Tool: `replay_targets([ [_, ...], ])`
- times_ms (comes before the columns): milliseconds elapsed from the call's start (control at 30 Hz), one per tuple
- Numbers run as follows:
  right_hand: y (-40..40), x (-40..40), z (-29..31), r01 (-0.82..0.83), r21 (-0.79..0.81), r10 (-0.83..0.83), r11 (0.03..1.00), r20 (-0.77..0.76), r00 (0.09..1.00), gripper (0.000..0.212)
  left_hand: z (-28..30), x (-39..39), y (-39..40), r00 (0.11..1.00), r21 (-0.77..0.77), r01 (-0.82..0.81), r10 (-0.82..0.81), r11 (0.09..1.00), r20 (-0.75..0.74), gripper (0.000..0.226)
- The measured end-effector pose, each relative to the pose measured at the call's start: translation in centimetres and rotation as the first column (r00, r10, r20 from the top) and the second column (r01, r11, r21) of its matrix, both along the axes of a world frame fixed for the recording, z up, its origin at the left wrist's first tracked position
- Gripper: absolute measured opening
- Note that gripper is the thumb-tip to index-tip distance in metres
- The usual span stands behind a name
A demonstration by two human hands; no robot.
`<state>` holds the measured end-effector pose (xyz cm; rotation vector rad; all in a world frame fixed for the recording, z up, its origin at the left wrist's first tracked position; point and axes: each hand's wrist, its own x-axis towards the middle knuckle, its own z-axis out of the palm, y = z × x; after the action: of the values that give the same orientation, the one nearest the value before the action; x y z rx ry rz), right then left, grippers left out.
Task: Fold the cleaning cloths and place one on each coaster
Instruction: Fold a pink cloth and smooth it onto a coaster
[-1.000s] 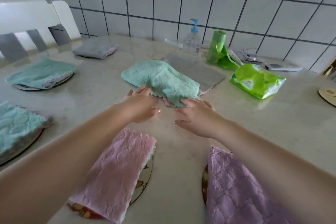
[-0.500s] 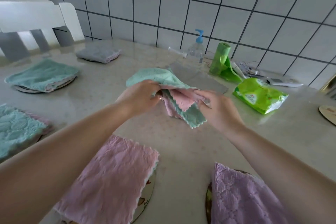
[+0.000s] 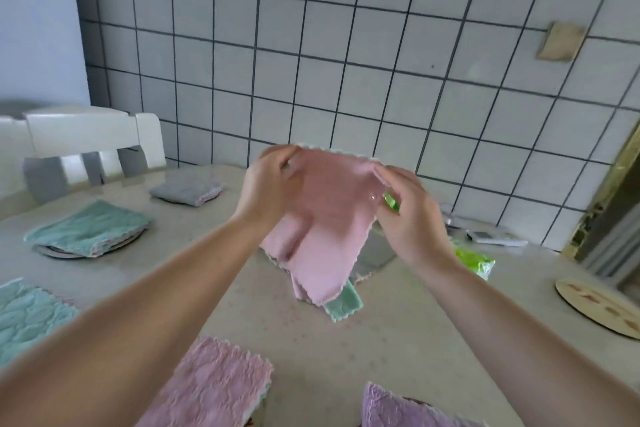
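Note:
I hold a cloth up in the air above the table, pink side toward me, its green back showing at the bottom corner. My left hand pinches its top left corner and my right hand pinches its top right corner. Folded cloths lie on coasters: a grey one at the back left, a green one left, another green one at the near left, a pink one near me, a purple one at the bottom. A bare round coaster lies at the right.
A grey cloth lies flat on the table behind the held cloth. A green packet sits to its right, with small items near the tiled wall. A white chair stands at the back left.
Both hands took the green and pink cloth off the table and lifted it, spreading it out by its top corners. The camera tilted up toward the wall.

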<state>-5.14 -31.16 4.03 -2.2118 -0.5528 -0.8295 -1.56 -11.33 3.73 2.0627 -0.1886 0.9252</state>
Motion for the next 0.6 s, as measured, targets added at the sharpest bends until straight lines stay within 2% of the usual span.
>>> replay_targets([
  [100,-1.5,-1.1,2.0,-0.006,0.061,-0.001,0.998,0.116,0.993,0.041,2.0,-1.4,0.3,0.993,0.145,-0.051,0.035,0.988,0.110,0.028],
  [233,-3.9,-2.4,4.2,0.011,0.146,-0.047,0.989,0.248,0.968,0.032,3.9,-3.2,0.4,0.993,0.255,0.009,-0.039,0.967,0.112,0.038],
  [300,-4.9,-2.8,4.9,0.026,0.160,-0.068,0.987,0.257,0.964,0.030,4.4,-3.6,-0.1,0.987,0.392,-0.025,-0.040,0.920,0.158,0.028],
  [367,-5.8,-3.2,5.2,0.056,0.175,-0.099,0.983,0.251,0.963,0.028,4.8,-3.8,-0.5,0.979,0.465,-0.084,-0.013,0.881,0.201,0.016],
  [500,-8.0,-3.5,5.2,0.113,0.208,-0.150,0.971,0.172,0.974,0.032,4.8,-3.2,-0.8,0.990,0.433,-0.130,0.090,0.892,0.111,0.017],
  [600,-9.9,-3.2,4.9,0.213,0.184,-0.233,0.960,0.098,0.967,0.020,3.9,-2.7,-0.8,0.988,0.398,-0.151,0.142,0.905,0.053,0.019],
])
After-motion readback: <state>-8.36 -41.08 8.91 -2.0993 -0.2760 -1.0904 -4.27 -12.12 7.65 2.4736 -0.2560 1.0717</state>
